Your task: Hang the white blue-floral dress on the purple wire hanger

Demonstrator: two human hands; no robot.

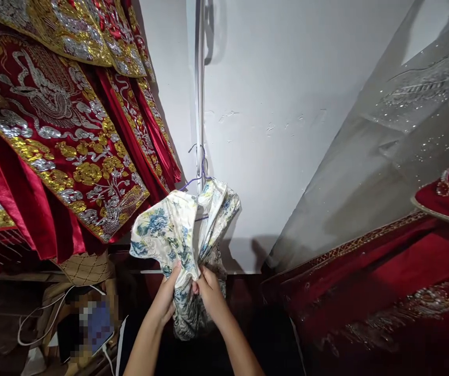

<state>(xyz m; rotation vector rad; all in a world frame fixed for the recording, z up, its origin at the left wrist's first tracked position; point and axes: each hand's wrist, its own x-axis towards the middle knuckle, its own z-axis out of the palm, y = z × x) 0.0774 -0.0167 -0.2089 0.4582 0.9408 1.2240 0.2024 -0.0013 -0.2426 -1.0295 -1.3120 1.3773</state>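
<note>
A white dress [162,230] with blue and green flowers hangs from a purple hanger [192,181], its front parted at the neck. The hanger's hook is up against an upright metal pole [199,94]. My left hand [169,290] pinches the cloth at the left of the front opening. On the other side of the opening, my right hand [208,290] grips the fabric, thumb and fingers closed. Below both hands the lower part of the dress hangs in folds, partly hidden by my forearms.
Red garments with gold and silver embroidery [87,172] hang at left. A sheer sparkly white garment [412,120] and a dark red beaded one [397,282] hang at right. White cables [23,326] and a blurred phone-like object [98,324] lie at lower left. Behind stands a white wall [279,104].
</note>
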